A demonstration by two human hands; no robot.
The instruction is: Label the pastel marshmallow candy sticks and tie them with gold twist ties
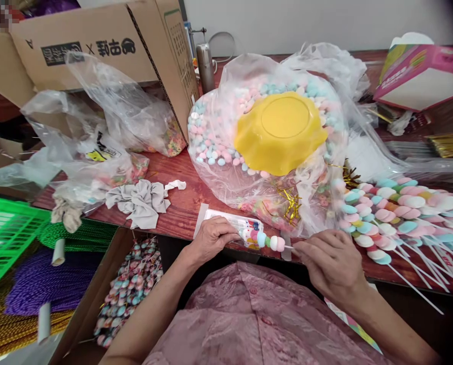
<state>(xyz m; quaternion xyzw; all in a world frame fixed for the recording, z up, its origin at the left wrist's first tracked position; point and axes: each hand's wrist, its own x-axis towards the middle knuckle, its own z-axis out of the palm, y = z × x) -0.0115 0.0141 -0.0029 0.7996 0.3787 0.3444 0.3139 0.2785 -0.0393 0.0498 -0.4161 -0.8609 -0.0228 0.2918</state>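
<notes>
My right hand (330, 261) is closed, pinching the white stick of a marshmallow skewer (274, 243) at the table's front edge. Pink, white, green and blue pieces are threaded along it. The skewer's far end points left, into or against a clear printed plastic bag (251, 224); which of the two, I cannot tell. Fingers pressed together, my left hand (216, 235) grips the bag beside that end. Behind both hands lies a large clear bag of pastel marshmallows (214, 144), with an upturned yellow bowl (283, 132) on it.
Finished-looking marshmallow skewers (397, 208) are piled at the right. A grey cloth (142, 200) and a cardboard box (97, 50) are at the left. Below, an open carton holds more skewers (129, 289), near a green basket (5, 238) and purple twisted sticks (47, 284).
</notes>
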